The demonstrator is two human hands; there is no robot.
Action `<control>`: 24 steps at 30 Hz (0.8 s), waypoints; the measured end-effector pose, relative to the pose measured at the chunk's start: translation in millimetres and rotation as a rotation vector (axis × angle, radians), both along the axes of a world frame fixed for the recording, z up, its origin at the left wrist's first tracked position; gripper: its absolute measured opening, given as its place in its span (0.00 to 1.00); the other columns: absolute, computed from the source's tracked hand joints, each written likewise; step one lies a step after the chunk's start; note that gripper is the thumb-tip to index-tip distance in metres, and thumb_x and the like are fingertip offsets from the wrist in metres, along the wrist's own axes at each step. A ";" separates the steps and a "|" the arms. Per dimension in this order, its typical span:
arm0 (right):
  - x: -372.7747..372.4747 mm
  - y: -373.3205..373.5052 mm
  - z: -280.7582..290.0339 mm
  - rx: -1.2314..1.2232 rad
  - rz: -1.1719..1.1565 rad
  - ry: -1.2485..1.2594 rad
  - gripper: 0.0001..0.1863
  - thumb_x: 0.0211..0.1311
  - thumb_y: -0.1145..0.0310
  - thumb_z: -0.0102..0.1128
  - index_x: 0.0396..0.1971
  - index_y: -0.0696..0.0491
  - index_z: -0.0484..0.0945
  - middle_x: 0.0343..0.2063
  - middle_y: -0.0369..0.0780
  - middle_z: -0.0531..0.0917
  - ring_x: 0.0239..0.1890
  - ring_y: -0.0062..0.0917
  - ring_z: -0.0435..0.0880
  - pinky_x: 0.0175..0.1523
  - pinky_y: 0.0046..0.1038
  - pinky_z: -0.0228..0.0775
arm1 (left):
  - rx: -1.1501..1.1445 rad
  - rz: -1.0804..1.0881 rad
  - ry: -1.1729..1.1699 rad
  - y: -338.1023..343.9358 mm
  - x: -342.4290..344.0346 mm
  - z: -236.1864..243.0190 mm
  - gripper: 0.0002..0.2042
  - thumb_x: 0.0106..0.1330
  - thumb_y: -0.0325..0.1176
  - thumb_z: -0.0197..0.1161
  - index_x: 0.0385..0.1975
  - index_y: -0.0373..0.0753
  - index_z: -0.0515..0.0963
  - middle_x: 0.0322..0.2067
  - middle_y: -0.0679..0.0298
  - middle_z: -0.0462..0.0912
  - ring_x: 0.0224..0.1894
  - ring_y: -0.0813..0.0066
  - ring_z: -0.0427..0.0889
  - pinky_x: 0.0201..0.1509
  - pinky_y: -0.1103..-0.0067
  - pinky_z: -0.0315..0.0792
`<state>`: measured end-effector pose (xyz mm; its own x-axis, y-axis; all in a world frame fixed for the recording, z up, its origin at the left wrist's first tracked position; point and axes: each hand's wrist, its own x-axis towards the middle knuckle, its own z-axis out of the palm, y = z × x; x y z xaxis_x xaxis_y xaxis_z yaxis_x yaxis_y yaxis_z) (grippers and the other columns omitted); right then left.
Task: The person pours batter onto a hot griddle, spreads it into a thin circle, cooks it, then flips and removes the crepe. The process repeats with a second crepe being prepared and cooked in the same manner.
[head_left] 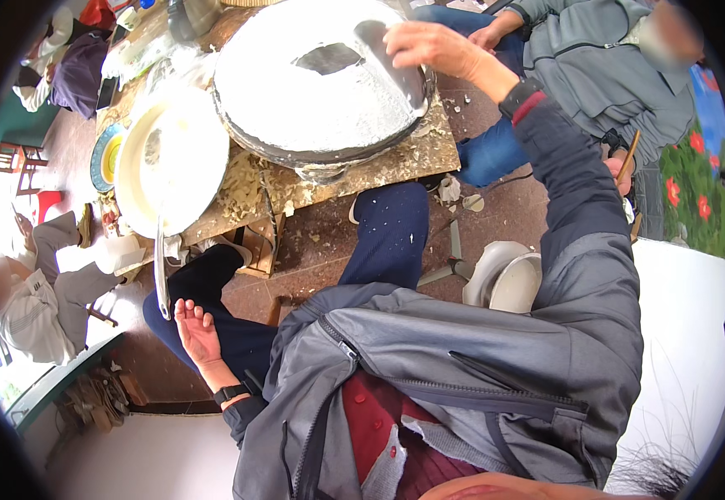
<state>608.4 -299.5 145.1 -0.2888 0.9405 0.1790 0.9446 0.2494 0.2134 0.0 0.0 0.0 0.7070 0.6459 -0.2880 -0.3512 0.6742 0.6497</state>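
Observation:
My right hand (437, 50) is over the right side of a round black griddle (287, 154), fingers pinched at a dark, flat, curved piece (383, 62) that looks like a scraper. A thin white layer of batter (271, 92) covers most of the griddle, with a dark bare patch near its middle. My left hand (197, 333) is held low, palm up, fingers loosely apart and with nothing in it. Just beyond its fingertips hangs the handle of a metal ladle (161, 267). That ladle leans out of a wide cream basin (133, 200) left of the griddle.
Crumbs and scraps litter the wooden table (321, 196). A blue-rimmed plate (101, 167) and plastic bags (150, 62) lie beyond the basin. White bowls (517, 279) stand low near my right side. A person in grey (604, 62) sits at the right, another person (37, 304) at the left.

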 end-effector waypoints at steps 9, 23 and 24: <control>-23.6 -18.5 38.0 0.192 -0.592 -0.001 0.13 0.53 0.73 0.58 0.40 0.49 0.78 0.38 0.39 0.79 0.48 0.32 0.79 0.50 0.29 0.72 | -0.001 0.009 0.002 0.0 4.9 -1.8 0.20 0.68 0.38 0.58 0.55 0.36 0.69 0.44 0.64 0.73 0.38 0.76 0.72 0.34 0.83 0.68; -76.1 -45.1 -25.7 0.304 -1.443 0.673 0.22 0.43 0.58 0.62 0.27 0.65 0.76 0.26 0.53 0.81 0.32 0.40 0.82 0.39 0.35 0.72 | -0.068 -0.041 -0.113 5.9 3.9 -2.1 0.21 0.67 0.37 0.60 0.56 0.36 0.67 0.45 0.64 0.71 0.39 0.75 0.71 0.38 0.81 0.68; -72.8 -35.8 -27.3 0.314 -1.463 0.725 0.22 0.43 0.58 0.62 0.28 0.66 0.77 0.27 0.53 0.81 0.33 0.39 0.83 0.40 0.34 0.72 | -0.066 -0.040 -0.121 6.1 3.6 -1.5 0.21 0.67 0.37 0.60 0.56 0.36 0.67 0.45 0.64 0.71 0.39 0.75 0.71 0.38 0.81 0.68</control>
